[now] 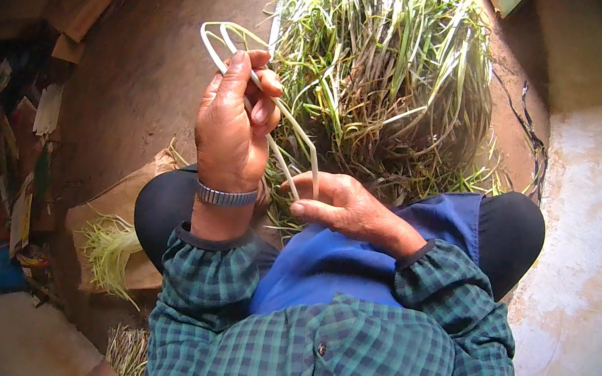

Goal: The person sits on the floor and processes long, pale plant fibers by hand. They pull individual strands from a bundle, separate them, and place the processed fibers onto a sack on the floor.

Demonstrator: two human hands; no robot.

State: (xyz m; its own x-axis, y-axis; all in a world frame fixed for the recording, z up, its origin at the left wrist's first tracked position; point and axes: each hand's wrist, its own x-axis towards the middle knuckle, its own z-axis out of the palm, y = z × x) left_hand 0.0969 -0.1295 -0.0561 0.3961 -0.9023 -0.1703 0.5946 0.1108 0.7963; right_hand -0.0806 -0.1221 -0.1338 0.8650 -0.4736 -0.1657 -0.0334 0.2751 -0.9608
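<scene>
Several pale, slender plant stalks (289, 116) are in my left hand (237, 122), bent into loops above its fingertips. That hand is raised and pinches them between thumb and fingers. The stalks' lower lengths slant down to my right hand (343, 204), whose thumb and forefinger close around their ends; the exact contact is partly hidden. Just beyond both hands stands a large heap of long, thin, leafy green plants (381, 75), with some browned, wilted leaves among them. My right hand is close to its near edge, above a blue cloth (336, 261) on my lap.
To the left, a bunch of pale yellow-green stalks (111, 251) lies on brown sheeting (141, 274). Another bundle (127, 351) sits lower left. Wood pieces (101, 2) and mixed debris line the left side. Right are a black cord (538, 145) and a pale wall (586, 250).
</scene>
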